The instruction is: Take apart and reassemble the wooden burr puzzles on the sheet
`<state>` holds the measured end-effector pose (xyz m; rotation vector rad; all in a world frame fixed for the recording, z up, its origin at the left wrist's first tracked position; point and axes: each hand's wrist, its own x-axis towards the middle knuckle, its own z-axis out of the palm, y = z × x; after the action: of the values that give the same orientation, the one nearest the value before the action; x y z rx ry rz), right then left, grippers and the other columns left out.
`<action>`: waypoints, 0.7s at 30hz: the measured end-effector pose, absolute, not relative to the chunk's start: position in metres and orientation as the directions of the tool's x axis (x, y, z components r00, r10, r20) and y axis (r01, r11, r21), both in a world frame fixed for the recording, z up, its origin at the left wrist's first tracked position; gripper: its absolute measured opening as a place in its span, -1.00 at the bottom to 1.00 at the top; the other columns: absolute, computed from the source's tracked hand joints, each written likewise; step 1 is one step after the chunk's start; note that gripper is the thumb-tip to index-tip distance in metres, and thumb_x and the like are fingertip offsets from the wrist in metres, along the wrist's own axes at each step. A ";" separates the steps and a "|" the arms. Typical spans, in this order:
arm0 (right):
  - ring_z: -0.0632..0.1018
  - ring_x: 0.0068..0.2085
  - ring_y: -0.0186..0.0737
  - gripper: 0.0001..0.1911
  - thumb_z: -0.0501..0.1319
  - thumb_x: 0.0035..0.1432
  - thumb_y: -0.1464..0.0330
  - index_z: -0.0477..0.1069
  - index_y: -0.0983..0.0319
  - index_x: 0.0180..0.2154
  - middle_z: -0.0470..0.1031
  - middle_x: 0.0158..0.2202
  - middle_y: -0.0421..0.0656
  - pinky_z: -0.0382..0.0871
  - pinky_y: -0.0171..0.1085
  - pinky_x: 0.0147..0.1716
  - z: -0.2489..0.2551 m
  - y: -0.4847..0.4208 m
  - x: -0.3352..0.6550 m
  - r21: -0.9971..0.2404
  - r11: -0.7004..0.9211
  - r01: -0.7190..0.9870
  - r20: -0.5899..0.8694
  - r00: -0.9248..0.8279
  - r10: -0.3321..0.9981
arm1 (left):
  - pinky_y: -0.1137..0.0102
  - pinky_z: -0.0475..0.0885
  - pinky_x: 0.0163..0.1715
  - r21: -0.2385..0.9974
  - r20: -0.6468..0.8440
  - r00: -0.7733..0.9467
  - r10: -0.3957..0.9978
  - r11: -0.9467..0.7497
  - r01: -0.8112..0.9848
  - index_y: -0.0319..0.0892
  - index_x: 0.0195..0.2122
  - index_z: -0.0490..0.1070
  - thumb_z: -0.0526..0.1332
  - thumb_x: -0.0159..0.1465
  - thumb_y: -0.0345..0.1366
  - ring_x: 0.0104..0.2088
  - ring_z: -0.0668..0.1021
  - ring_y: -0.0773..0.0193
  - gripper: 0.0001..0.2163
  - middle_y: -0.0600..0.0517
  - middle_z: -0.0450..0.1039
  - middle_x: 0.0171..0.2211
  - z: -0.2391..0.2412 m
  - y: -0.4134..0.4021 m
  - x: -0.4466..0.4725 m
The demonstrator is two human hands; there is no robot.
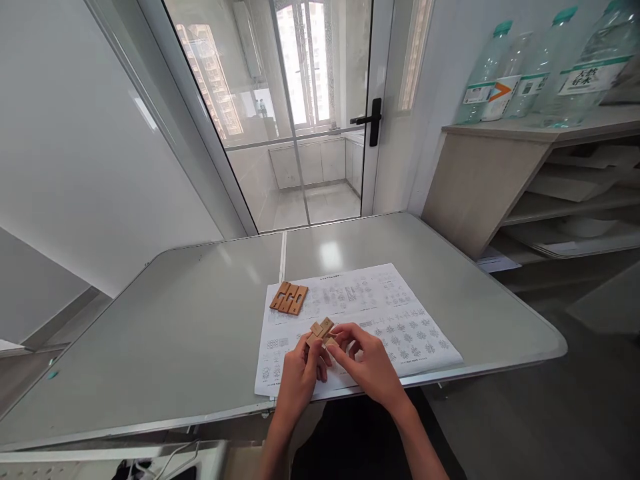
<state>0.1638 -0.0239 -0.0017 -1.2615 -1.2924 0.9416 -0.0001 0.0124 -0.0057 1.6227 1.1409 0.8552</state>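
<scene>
My left hand (pixel 300 375) and my right hand (pixel 367 363) meet over a printed instruction sheet (pixel 400 320) near the table's front edge. Both are closed round a small cluster of interlocked wooden puzzle pieces (pixel 321 329), which sticks up between the fingertips. A second group of flat notched wooden pieces (pixel 289 298) lies on the sheet's far left corner, a short way beyond my hands.
The grey folding table (pixel 175 333) has a seam down its middle and rounded corners. A wooden shelf unit (pixel 480 180) with several water bottles (pixel 545 67) on top stands at the right. A glass door (pixel 300 113) is behind the table.
</scene>
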 end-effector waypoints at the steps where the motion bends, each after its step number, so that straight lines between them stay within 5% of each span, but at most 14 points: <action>1: 0.48 -0.38 -0.25 -0.74 0.31 0.29 0.13 0.49 0.14 -0.10 0.52 -0.32 -0.22 0.40 -0.29 -0.38 0.000 -0.024 0.164 -0.980 0.130 0.151 0.149 0.120 0.982 | 0.42 0.35 -0.54 0.948 0.024 0.326 0.945 -0.125 0.292 -0.15 -0.20 0.39 0.02 0.47 0.07 -0.64 0.44 0.31 -0.61 0.12 0.45 -0.57 -0.007 0.012 0.001; 6: 0.46 -0.39 -0.27 -0.71 0.32 0.27 0.10 0.50 0.15 -0.11 0.50 -0.33 -0.22 0.40 -0.29 -0.38 0.005 -0.025 0.163 -0.988 0.108 0.108 0.123 0.150 0.981 | 0.47 0.31 -0.59 0.937 0.029 0.314 0.949 -0.135 0.322 -0.12 -0.38 0.28 0.00 0.48 0.07 -0.69 0.42 0.36 -0.59 0.14 0.41 -0.62 -0.012 0.011 0.001; 16: 0.56 -0.26 -0.18 -0.73 0.30 0.28 0.12 0.50 0.16 -0.12 0.58 -0.27 -0.16 0.47 -0.28 -0.32 -0.001 -0.022 0.161 -0.985 0.126 0.114 0.144 0.159 0.977 | 0.48 0.28 -0.56 0.952 -0.007 0.320 0.947 -0.092 0.292 -0.11 -0.32 0.27 0.04 0.47 0.05 -0.66 0.36 0.38 -0.65 0.20 0.34 -0.62 -0.008 0.011 -0.003; 21: 0.56 -0.35 -0.21 -0.69 0.30 0.29 0.09 0.48 0.17 -0.10 0.59 -0.30 -0.16 0.46 -0.28 -0.37 -0.003 -0.022 0.160 -0.986 0.100 0.131 0.124 0.186 0.975 | 0.50 0.25 -0.57 0.949 0.013 0.294 0.956 -0.104 0.298 -0.13 -0.27 0.33 0.16 0.42 0.02 -0.63 0.35 0.38 -0.69 0.22 0.27 -0.63 -0.008 0.011 -0.003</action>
<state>0.1602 -0.0219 -0.0034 -1.2981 -1.2009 0.9230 -0.0028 0.0108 -0.0083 1.6054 1.1748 0.8632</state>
